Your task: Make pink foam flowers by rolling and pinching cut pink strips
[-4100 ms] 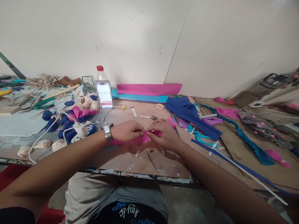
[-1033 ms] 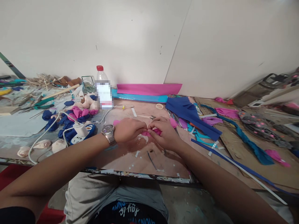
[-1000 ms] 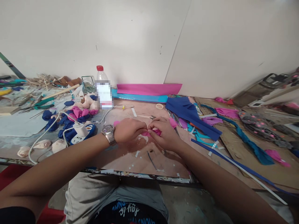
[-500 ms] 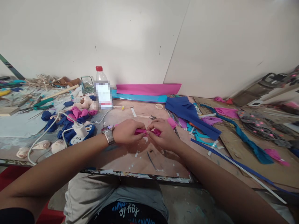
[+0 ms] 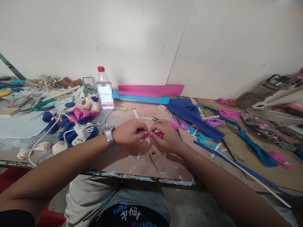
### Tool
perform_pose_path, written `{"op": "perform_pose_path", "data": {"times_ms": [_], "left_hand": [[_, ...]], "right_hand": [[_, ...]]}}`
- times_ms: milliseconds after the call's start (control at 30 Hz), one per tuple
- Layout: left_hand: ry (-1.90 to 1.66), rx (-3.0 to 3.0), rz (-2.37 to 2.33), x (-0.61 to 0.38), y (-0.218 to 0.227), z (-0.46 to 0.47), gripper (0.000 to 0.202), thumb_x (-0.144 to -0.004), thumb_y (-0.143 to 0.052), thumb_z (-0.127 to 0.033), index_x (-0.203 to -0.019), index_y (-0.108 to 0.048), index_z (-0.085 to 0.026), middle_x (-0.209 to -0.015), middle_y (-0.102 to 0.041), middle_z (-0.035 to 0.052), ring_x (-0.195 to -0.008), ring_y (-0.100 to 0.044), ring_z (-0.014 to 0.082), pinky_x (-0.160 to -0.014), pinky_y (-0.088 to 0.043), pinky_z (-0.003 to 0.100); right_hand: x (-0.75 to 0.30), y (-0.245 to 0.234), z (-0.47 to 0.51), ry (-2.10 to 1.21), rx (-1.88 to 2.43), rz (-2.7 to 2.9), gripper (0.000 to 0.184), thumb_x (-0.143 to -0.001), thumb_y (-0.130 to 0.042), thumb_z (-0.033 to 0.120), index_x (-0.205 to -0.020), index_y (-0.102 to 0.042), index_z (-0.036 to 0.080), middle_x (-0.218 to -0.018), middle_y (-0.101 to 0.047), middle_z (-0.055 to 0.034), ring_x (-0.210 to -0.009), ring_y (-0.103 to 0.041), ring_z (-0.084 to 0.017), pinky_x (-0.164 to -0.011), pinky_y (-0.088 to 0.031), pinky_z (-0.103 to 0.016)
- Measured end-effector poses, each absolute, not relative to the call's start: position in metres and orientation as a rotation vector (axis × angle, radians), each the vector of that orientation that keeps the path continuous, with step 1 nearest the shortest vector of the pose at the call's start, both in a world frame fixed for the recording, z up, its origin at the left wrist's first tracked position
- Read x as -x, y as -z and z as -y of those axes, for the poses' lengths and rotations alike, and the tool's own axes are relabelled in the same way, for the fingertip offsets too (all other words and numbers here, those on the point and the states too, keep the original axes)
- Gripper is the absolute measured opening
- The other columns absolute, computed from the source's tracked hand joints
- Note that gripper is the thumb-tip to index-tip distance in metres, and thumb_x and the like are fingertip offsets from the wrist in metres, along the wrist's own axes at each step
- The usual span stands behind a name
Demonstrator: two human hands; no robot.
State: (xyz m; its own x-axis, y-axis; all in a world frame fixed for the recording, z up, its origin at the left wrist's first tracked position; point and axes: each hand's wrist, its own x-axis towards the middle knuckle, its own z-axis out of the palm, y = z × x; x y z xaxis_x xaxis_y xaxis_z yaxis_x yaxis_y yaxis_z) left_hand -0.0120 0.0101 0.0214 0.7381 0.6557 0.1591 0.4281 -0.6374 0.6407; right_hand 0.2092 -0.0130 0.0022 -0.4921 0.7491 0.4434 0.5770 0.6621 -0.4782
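Between my two hands is a small strip of bright pink crepe-like material (image 5: 159, 135), folded or gathered and mostly covered by my fingers. My left hand (image 5: 129, 131), with a metal watch (image 5: 109, 135) on its wrist, pinches the strip's left part. Thumb and fingertips of my right hand (image 5: 165, 136) pinch it from the other side, nearly touching the left fingertips. Both hands hover over the front middle of the worktable (image 5: 118, 160). Behind the right hand lie a pointed metal tool (image 5: 155, 119) and another pink scrap (image 5: 174, 124).
Left stand a red-capped bottle (image 5: 103, 91), a power strip (image 5: 85, 136) with a looping white cable, blue and pink fabric flowers (image 5: 79, 115) and green-handled pliers (image 5: 44, 105). Tape ring (image 5: 161, 107) lies behind. Blue cloth (image 5: 187, 110) and a long white stick (image 5: 255, 175) lie right.
The left fingers have shifted slightly on the pink strip, so less of it shows beside the left thumb. Both hands stay in nearly the same place.
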Motion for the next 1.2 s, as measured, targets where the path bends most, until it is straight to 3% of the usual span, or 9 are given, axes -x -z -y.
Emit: {"op": "perform_pose_path", "data": {"times_ms": [267,400,667,867,1067,1200], "left_hand": [[-0.506,-2.32,-0.853,0.013,-0.02,-0.014,0.024,-0.095,-0.057,-0.032,-0.086,-0.074,-0.017,-0.079,-0.074,0.0011,-0.069,-0.06,0.0125,-0.066,-0.039,0.025],[-0.472,-2.264,-0.799,0.013,-0.02,-0.014,0.027,-0.096,-0.055,-0.033,-0.085,-0.073,-0.017,-0.079,-0.074,0.0012,-0.069,-0.061,0.0122,-0.066,-0.04,0.024],[-0.246,-2.253,-0.804,0.017,-0.022,-0.021,0.02,-0.081,-0.05,-0.013,-0.082,-0.07,-0.016,-0.073,-0.07,-0.0006,-0.065,-0.058,0.0127,-0.06,-0.038,0.024],[-0.206,-2.226,-0.843,0.017,-0.02,-0.023,0.02,-0.078,-0.051,-0.016,-0.081,-0.071,-0.015,-0.073,-0.07,-0.0004,-0.065,-0.058,0.013,-0.06,-0.038,0.024],[-0.13,-2.204,-0.856,0.016,-0.019,-0.022,0.018,-0.081,-0.051,-0.022,-0.079,-0.069,-0.016,-0.068,-0.067,-0.0004,-0.061,-0.055,0.013,-0.057,-0.035,0.025],[-0.085,-2.219,-0.833,0.018,-0.019,-0.025,0.015,-0.077,-0.05,-0.017,-0.078,-0.065,-0.016,-0.072,-0.068,0.0002,-0.065,-0.058,0.0142,-0.059,-0.037,0.025]], "right_hand": [[-0.211,-0.003,0.013,-0.323,1.024,2.233,0.004,-0.088,-0.068,0.024,-0.088,-0.072,0.023,-0.088,-0.076,-0.004,-0.098,-0.064,-0.025,-0.093,-0.041,-0.044],[-0.211,-0.005,0.013,-0.34,1.029,2.223,0.007,-0.086,-0.066,0.02,-0.08,-0.069,0.022,-0.084,-0.075,-0.0037,-0.094,-0.064,-0.024,-0.09,-0.043,-0.042],[-0.212,-0.003,0.009,-0.413,1.045,2.239,0.009,-0.082,-0.066,0.015,-0.075,-0.067,0.021,-0.079,-0.074,-0.0019,-0.084,-0.065,-0.02,-0.081,-0.044,-0.035],[-0.212,0.0,0.009,-0.445,0.978,2.362,0.008,-0.089,-0.068,0.025,-0.087,-0.074,0.02,-0.086,-0.079,-0.0032,-0.08,-0.069,-0.019,-0.077,-0.044,-0.032],[-0.211,0.004,0.009,-0.409,0.985,2.349,0.014,-0.092,-0.068,0.026,-0.081,-0.076,0.021,-0.08,-0.078,-0.002,-0.076,-0.068,-0.018,-0.076,-0.042,-0.032],[-0.213,0.002,0.008,-0.431,1.028,2.316,0.015,-0.091,-0.069,0.027,-0.079,-0.075,0.021,-0.08,-0.078,-0.0015,-0.076,-0.068,-0.018,-0.074,-0.042,-0.031]]}}
